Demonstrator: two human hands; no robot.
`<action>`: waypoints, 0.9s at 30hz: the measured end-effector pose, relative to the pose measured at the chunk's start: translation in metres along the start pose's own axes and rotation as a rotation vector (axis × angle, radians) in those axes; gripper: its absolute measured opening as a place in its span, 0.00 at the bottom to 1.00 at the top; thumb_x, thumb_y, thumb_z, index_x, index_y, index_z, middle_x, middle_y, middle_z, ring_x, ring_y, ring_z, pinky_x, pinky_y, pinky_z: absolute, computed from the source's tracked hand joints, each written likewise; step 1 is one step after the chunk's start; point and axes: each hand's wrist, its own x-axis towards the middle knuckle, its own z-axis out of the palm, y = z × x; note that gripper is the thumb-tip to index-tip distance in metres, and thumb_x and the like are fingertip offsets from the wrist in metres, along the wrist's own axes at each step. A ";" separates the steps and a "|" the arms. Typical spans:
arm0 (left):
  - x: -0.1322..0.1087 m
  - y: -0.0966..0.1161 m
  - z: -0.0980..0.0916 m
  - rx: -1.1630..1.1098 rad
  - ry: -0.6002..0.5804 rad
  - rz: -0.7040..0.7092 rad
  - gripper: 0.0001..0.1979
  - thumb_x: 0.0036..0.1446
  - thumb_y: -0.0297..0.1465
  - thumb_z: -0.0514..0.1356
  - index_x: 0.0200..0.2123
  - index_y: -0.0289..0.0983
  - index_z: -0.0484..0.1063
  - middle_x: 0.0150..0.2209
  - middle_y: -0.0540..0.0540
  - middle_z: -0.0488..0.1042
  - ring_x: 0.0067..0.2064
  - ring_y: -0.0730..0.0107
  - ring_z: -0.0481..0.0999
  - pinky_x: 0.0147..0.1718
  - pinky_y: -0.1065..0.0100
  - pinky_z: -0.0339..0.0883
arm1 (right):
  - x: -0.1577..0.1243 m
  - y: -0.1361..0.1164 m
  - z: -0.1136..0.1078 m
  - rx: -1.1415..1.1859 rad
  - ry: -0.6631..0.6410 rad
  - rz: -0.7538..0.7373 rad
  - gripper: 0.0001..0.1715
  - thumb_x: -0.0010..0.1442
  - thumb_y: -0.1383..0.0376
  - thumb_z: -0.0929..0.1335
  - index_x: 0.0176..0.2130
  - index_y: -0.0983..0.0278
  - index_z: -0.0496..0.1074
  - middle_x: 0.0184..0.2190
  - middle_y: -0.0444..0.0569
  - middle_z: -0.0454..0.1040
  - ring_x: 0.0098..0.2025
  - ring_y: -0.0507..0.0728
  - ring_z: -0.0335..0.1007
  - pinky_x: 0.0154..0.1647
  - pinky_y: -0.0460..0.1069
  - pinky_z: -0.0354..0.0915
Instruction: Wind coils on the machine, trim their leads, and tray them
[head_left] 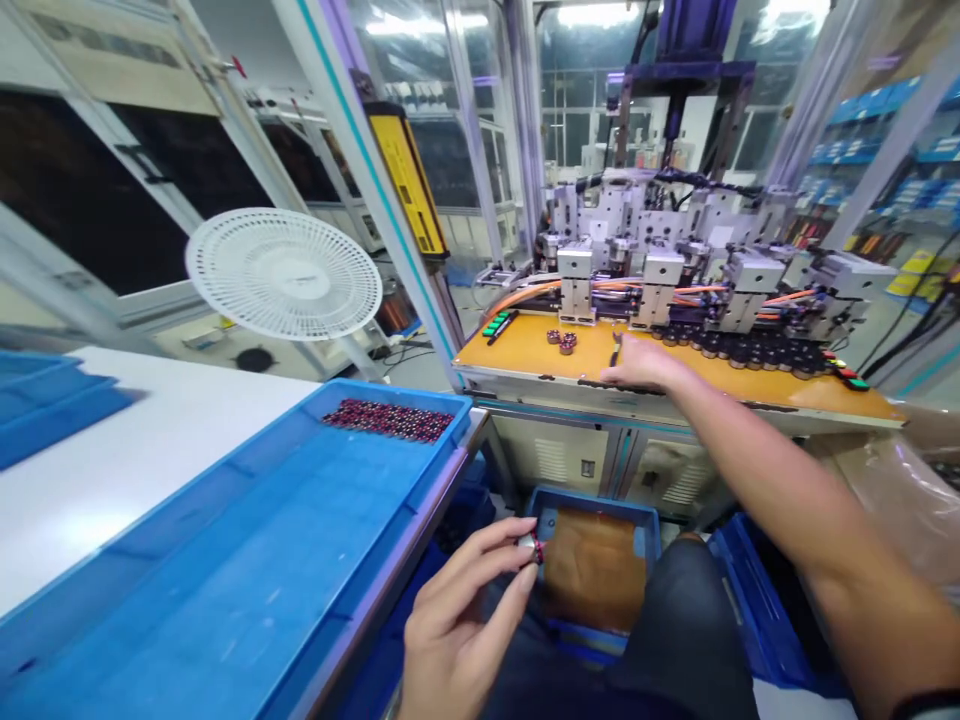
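Observation:
My left hand (457, 615) is low in front of me, beside the near edge of a large blue tray (247, 580). Its fingertips pinch a small dark red coil part (534, 549). My right hand (637, 363) reaches out over the orange worktop (525, 350) of the machine. Its fingers are curled around thin tweezers (615, 348). Two small coil parts (561, 341) lie on the orange top just left of that hand. A row of the same dark red coils (390, 419) lines the far end of the blue tray.
The machine's grey fixtures (660, 270) and a row of dark parts (750, 350) stand behind my right hand. A white fan (283, 273) stands at the left. A blue bin with a brown sheet (592, 565) sits on the floor below. More blue crates (757, 610) are at the right.

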 end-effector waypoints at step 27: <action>-0.005 -0.009 0.014 -0.071 -0.084 -0.095 0.16 0.57 0.18 0.62 0.43 0.45 0.79 0.48 0.48 0.80 0.48 0.70 0.81 0.47 0.72 0.76 | -0.271 0.022 0.098 1.472 -0.568 -0.395 0.37 0.63 0.55 0.70 0.67 0.59 0.59 0.45 0.56 0.70 0.48 0.59 0.70 0.55 0.60 0.63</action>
